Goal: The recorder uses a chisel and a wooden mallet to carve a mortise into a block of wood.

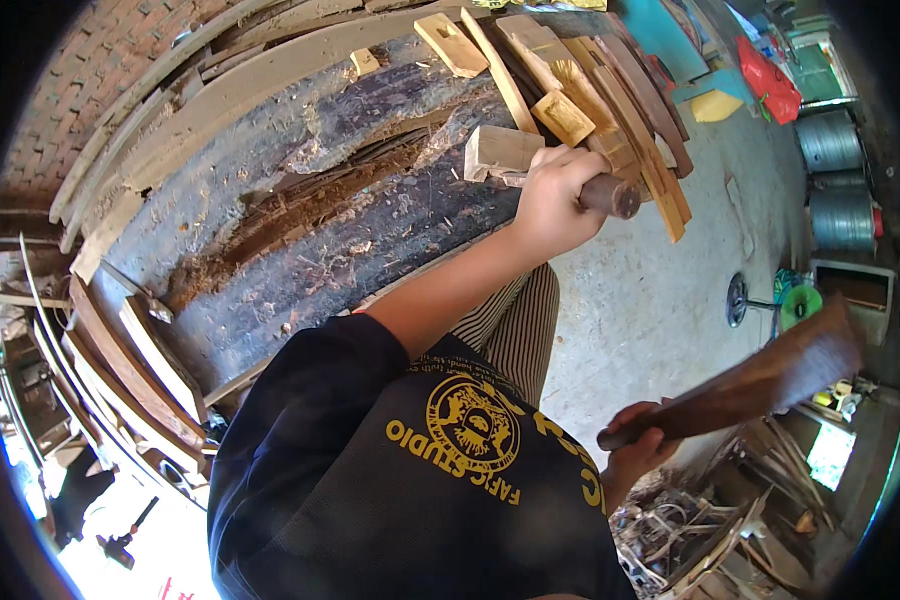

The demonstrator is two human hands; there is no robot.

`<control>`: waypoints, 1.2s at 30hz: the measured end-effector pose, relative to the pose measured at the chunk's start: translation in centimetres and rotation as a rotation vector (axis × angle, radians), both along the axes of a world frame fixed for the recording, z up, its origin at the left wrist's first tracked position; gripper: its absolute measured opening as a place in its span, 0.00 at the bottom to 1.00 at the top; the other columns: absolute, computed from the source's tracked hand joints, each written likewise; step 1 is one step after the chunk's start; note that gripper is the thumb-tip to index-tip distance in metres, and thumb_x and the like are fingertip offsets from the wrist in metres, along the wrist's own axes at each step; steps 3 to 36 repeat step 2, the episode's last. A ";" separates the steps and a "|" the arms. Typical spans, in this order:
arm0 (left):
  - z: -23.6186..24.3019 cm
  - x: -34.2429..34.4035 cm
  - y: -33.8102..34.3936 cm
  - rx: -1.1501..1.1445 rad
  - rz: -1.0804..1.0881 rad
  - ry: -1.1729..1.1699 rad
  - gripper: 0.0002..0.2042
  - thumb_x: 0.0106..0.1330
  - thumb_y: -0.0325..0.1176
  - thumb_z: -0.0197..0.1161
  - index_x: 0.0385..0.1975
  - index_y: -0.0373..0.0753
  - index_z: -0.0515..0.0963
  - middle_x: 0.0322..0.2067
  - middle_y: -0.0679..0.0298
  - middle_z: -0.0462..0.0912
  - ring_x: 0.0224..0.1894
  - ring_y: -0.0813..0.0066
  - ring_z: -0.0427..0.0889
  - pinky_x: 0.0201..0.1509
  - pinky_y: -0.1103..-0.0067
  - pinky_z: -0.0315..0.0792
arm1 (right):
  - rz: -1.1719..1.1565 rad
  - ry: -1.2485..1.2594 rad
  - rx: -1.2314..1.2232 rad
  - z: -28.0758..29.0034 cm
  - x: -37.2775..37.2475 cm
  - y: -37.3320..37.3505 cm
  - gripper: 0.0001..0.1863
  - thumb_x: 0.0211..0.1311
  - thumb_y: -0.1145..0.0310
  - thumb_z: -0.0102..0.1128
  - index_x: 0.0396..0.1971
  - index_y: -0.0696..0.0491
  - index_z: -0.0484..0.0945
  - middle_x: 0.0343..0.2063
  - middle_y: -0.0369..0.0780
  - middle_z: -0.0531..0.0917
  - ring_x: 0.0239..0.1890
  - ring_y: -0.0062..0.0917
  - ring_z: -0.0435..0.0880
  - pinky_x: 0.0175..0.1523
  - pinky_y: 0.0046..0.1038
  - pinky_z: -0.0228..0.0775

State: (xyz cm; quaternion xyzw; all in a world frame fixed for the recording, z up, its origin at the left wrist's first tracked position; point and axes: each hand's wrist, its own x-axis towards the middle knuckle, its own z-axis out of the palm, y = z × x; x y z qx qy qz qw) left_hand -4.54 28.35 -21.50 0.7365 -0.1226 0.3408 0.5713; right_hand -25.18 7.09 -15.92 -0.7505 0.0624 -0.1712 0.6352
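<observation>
My left hand point(562, 198) is closed around the thick, round wooden handle of a chisel point(612, 196), the handle's butt end pointing right. Its blade is mostly hidden by my fingers. Just beyond them, a pale wood block point(505, 152) lies on the dark, worn workbench point(360, 245). Lower right, well apart from the bench, my right hand point(638, 448) grips the narrow end of a dark wooden club point(760, 378). The club widens toward its far end, which is raised to the right and blurred.
Several planks and cut pieces point(610, 110) lie at the bench's right end, some overhanging it. Long boards point(140, 365) lean at the left. On the concrete floor point(670, 290) stand a green fan point(798, 306) and metal drums point(840, 215). Scrap wood point(700, 530) is heaped lower right.
</observation>
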 end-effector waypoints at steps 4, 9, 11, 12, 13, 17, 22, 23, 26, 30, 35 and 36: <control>0.0 0.8 -0.3 -0.043 0.079 0.021 0.16 0.38 0.26 0.66 0.32 0.40 0.75 0.28 0.60 0.79 0.34 0.56 0.76 0.41 0.70 0.65 | 0.038 -0.010 -0.141 1.3 0.4 -1.2 0.43 0.55 0.38 0.56 0.57 0.57 0.56 0.18 0.44 0.74 0.13 0.26 0.72 0.17 0.25 0.67; 0.0 0.8 -0.3 -0.043 0.079 0.021 0.16 0.38 0.26 0.66 0.32 0.40 0.75 0.28 0.60 0.79 0.34 0.56 0.76 0.41 0.70 0.65 | 0.038 -0.010 -0.141 1.3 0.4 -1.2 0.43 0.55 0.38 0.56 0.57 0.57 0.56 0.18 0.44 0.74 0.13 0.26 0.72 0.17 0.25 0.67; 0.0 0.8 -0.3 -0.043 0.079 0.021 0.16 0.38 0.26 0.66 0.32 0.40 0.75 0.28 0.60 0.79 0.34 0.56 0.76 0.41 0.70 0.65 | 0.038 -0.010 -0.141 1.3 0.4 -1.2 0.43 0.55 0.38 0.56 0.57 0.57 0.56 0.18 0.44 0.74 0.13 0.26 0.72 0.17 0.25 0.67; 0.0 0.8 -0.3 -0.043 0.079 0.021 0.16 0.38 0.26 0.66 0.32 0.40 0.75 0.28 0.60 0.79 0.34 0.56 0.76 0.41 0.70 0.65 | 0.038 -0.010 -0.141 1.3 0.4 -1.2 0.43 0.55 0.38 0.56 0.57 0.57 0.56 0.18 0.44 0.74 0.13 0.26 0.72 0.17 0.25 0.67; 0.0 0.8 -0.3 -0.043 0.079 0.021 0.16 0.38 0.26 0.66 0.32 0.40 0.75 0.28 0.60 0.79 0.34 0.56 0.76 0.41 0.70 0.65 | 0.038 -0.010 -0.141 1.3 0.4 -1.2 0.43 0.55 0.38 0.56 0.57 0.57 0.56 0.18 0.44 0.74 0.13 0.26 0.72 0.17 0.25 0.67; 0.0 0.8 -0.3 -0.043 0.079 0.021 0.16 0.38 0.26 0.66 0.32 0.40 0.75 0.28 0.60 0.79 0.34 0.56 0.76 0.41 0.70 0.65 | 0.038 -0.010 -0.141 1.3 0.4 -1.2 0.43 0.55 0.38 0.56 0.57 0.57 0.56 0.18 0.44 0.74 0.13 0.26 0.72 0.17 0.25 0.67; 0.0 0.8 -0.3 -0.043 0.079 0.021 0.16 0.38 0.26 0.66 0.32 0.40 0.75 0.28 0.60 0.79 0.34 0.56 0.76 0.41 0.70 0.65 | 0.038 -0.010 -0.141 1.3 0.4 -1.2 0.43 0.55 0.38 0.56 0.57 0.57 0.56 0.18 0.44 0.74 0.13 0.26 0.72 0.17 0.25 0.67; 0.0 0.8 -0.3 -0.043 0.079 0.021 0.16 0.38 0.26 0.66 0.32 0.40 0.75 0.28 0.60 0.79 0.34 0.56 0.76 0.41 0.70 0.65 | 0.038 -0.010 -0.141 1.3 0.4 -1.2 0.43 0.55 0.38 0.56 0.57 0.57 0.56 0.18 0.44 0.74 0.13 0.26 0.72 0.17 0.25 0.67; 0.0 0.8 -0.3 -0.043 0.079 0.021 0.16 0.38 0.26 0.66 0.32 0.40 0.75 0.28 0.60 0.79 0.34 0.56 0.76 0.41 0.70 0.65 | 0.038 -0.010 -0.141 1.3 0.4 -1.2 0.43 0.55 0.38 0.56 0.57 0.57 0.56 0.18 0.44 0.74 0.13 0.26 0.72 0.17 0.25 0.67; 0.0 0.8 -0.3 -0.043 0.079 0.021 0.16 0.38 0.26 0.66 0.32 0.40 0.75 0.28 0.60 0.79 0.34 0.56 0.76 0.41 0.70 0.65 | 0.038 -0.010 -0.141 1.3 0.4 -1.2 0.43 0.55 0.38 0.56 0.57 0.57 0.56 0.18 0.44 0.74 0.13 0.26 0.72 0.17 0.25 0.67; 0.0 0.8 -0.3 -0.043 0.079 0.021 0.16 0.38 0.26 0.66 0.32 0.40 0.75 0.28 0.60 0.79 0.34 0.56 0.76 0.41 0.70 0.65 | 0.038 -0.010 -0.141 1.3 0.4 -1.2 0.43 0.55 0.38 0.56 0.57 0.57 0.56 0.18 0.44 0.74 0.13 0.26 0.72 0.17 0.25 0.67; 0.0 0.8 -0.3 -0.043 0.079 0.021 0.16 0.38 0.26 0.66 0.32 0.40 0.75 0.28 0.60 0.79 0.34 0.56 0.76 0.41 0.70 0.65 | 0.038 -0.010 -0.141 1.3 0.4 -1.2 0.43 0.55 0.38 0.56 0.57 0.57 0.56 0.18 0.44 0.74 0.13 0.26 0.72 0.17 0.25 0.67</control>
